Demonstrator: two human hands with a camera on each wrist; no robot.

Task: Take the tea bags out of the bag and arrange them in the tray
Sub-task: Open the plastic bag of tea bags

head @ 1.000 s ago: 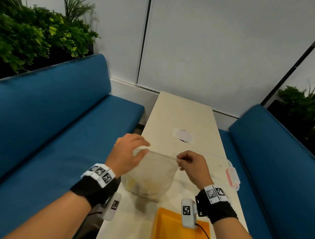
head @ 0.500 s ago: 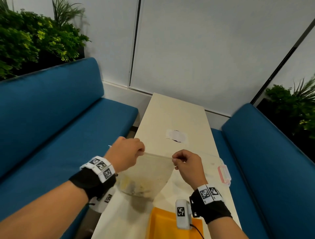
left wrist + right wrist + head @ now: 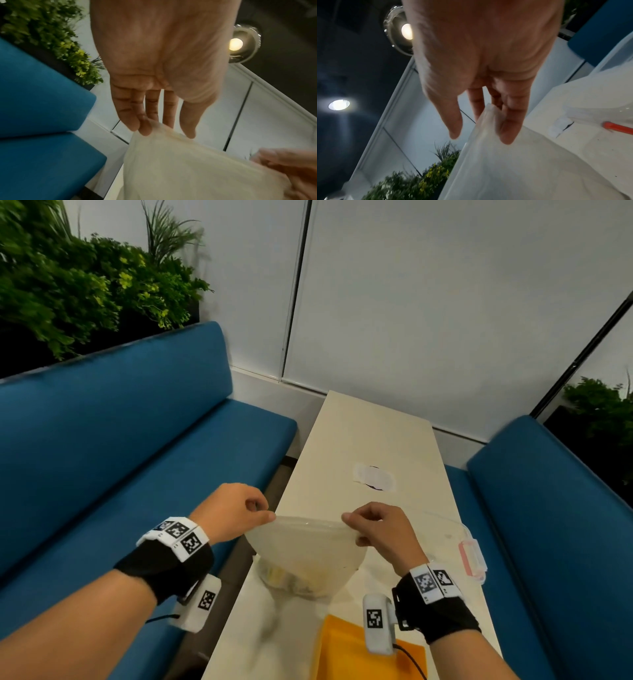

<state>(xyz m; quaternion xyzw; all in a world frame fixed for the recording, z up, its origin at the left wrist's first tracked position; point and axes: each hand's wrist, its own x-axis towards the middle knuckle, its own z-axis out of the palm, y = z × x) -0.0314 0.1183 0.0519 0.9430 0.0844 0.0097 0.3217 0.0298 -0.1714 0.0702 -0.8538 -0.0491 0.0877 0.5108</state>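
Note:
A translucent plastic bag [image 3: 308, 549] hangs above the near end of the table, held up by its top edge. My left hand [image 3: 236, 511] pinches the bag's left top corner, and my right hand [image 3: 376, 525] pinches the right top corner. Yellowish tea bags [image 3: 291, 578] lie bunched in the bag's bottom. In the left wrist view the fingers [image 3: 145, 125] close on the bag [image 3: 188, 169]; in the right wrist view the fingers [image 3: 508, 121] grip the bag [image 3: 522, 169] at its edge. An orange tray [image 3: 346, 652] lies at the near edge, partly hidden by my right wrist.
A clear container with a pink latch [image 3: 471, 556] stands on the cream table [image 3: 359, 440] to the right of the bag. A white patch [image 3: 375, 477] marks the table's middle. Blue benches [image 3: 120, 440] flank both sides; plants stand behind them.
The bag's top edge has been pulled tauter between both hands, and the view has shifted slightly. Both hands keep their hold on the corners.

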